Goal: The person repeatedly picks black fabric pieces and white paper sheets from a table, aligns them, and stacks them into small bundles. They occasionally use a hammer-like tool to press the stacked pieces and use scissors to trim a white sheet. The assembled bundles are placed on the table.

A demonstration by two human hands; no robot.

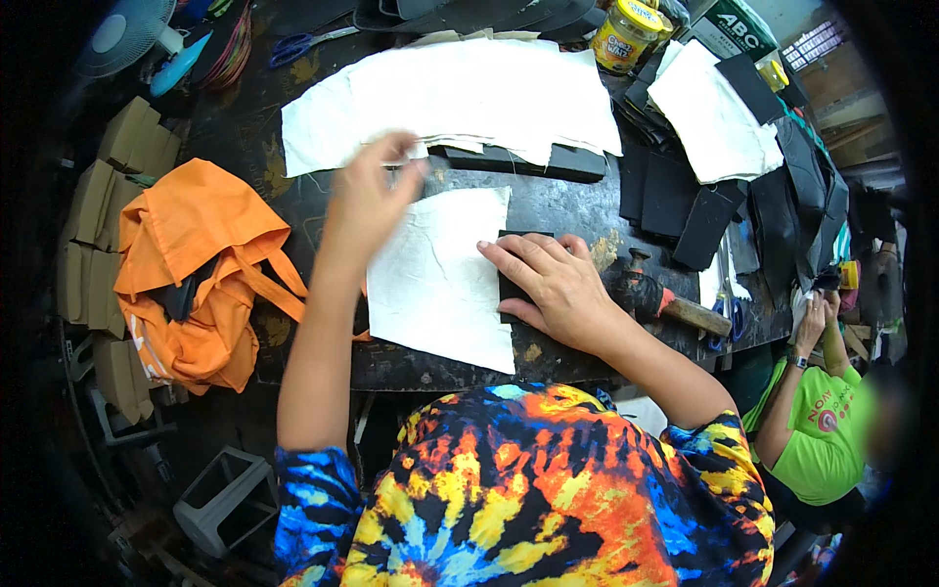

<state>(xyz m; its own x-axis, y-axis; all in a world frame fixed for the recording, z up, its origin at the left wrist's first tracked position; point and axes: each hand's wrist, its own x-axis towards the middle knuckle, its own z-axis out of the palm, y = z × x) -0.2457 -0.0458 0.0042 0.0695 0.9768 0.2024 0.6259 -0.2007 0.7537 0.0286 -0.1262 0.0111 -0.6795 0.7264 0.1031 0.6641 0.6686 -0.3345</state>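
Note:
My right hand lies flat, fingers stretched out, on a small black rectangular piece. Its fingertips reach the right edge of a white cloth-like sheet in front of me. Blurred by motion, my left hand is above the sheet's upper left corner. It is close to the lower edge of a row of overlapping white sheets, and I cannot make out whether its fingers hold anything. A black bar-like block shows partly under that row.
Right of my hand lies a hammer, with blue-handled scissors beyond. Black pieces and more white sheets are stacked at right, near a yellow-lidded jar. An orange bag is at left. A co-worker sits at right.

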